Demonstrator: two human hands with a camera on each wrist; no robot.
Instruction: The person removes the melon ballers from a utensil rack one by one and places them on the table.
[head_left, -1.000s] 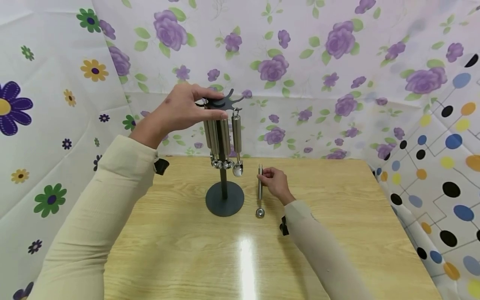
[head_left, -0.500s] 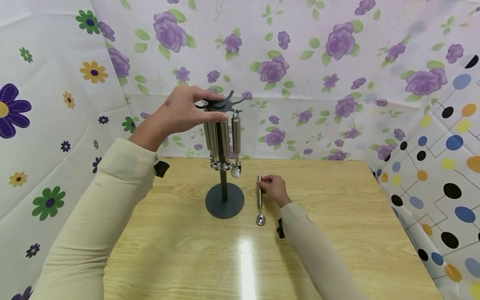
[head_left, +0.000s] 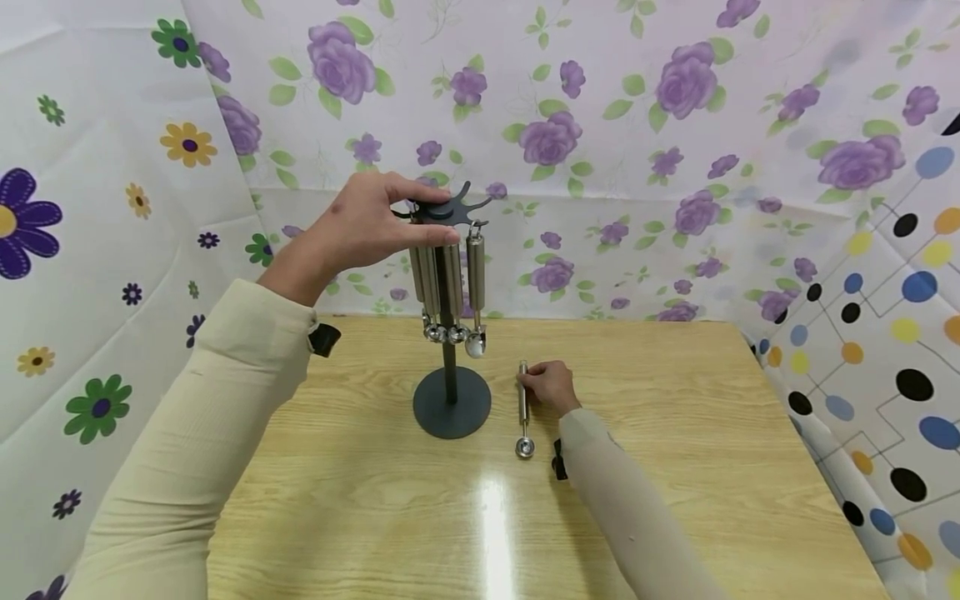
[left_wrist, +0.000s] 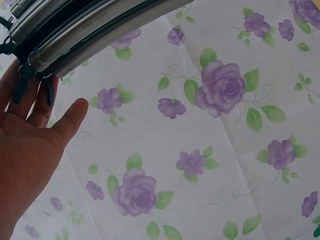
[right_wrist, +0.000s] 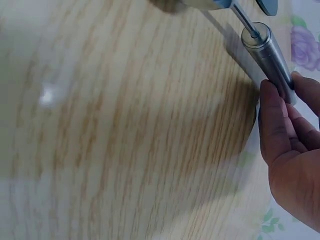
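Observation:
A dark utensil rack (head_left: 452,403) stands upright, with several steel-handled utensils (head_left: 476,271) hanging from its curved hooks. At its top, my left hand (head_left: 367,218) grips the hook plate, thumb in front and fingers over the upper side. In the left wrist view, that hand (left_wrist: 32,142) has its fingers behind the dark hooks, beside steel handles (left_wrist: 95,35). To the right of the base, my right hand (head_left: 551,385) pinches the upper handle of a small round-bowled steel spoon (head_left: 524,447), bowl toward me. The right wrist view shows thumb and fingers on the handle's end (right_wrist: 267,55).
The wooden table (head_left: 360,517) runs up to a flowered cloth (head_left: 600,242) at the back. Patterned cloths hang at the left (head_left: 112,317) and right (head_left: 885,333). A bright reflection lies on the tabletop in front of the rack.
My right hand has lowered the spoon and brought it slightly nearer to me, beside the rack base. My left hand keeps its place on the rack top.

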